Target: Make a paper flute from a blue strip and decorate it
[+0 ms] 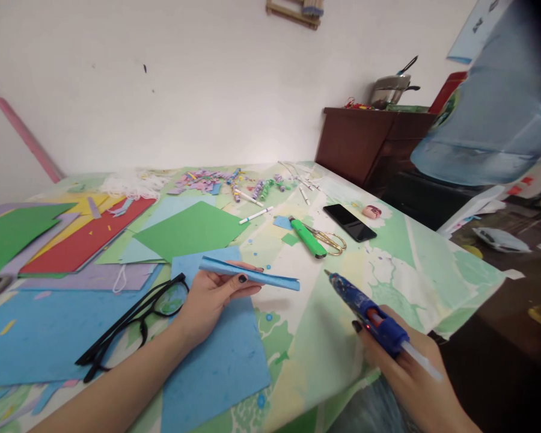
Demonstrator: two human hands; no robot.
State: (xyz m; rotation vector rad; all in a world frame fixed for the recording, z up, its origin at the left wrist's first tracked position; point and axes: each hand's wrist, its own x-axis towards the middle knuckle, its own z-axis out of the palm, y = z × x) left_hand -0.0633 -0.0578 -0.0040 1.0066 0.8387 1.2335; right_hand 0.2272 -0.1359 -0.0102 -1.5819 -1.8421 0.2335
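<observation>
Between the thumb and fingers of my left hand is a strip of folded blue paper, held level above the table. My right hand grips a blue glue gun; a pale glue stick sticks out of its back and a small red light glows on its side. The gun's nozzle points up and left, apart from the paper. Under my left hand lies a blue sheet, and black-framed glasses rest beside my left forearm.
A green box cutter, gold-handled scissors and a black phone lie beyond my hands. Green sheets, a red sheet, markers and paper scraps cover the table. A large water bottle stands at right.
</observation>
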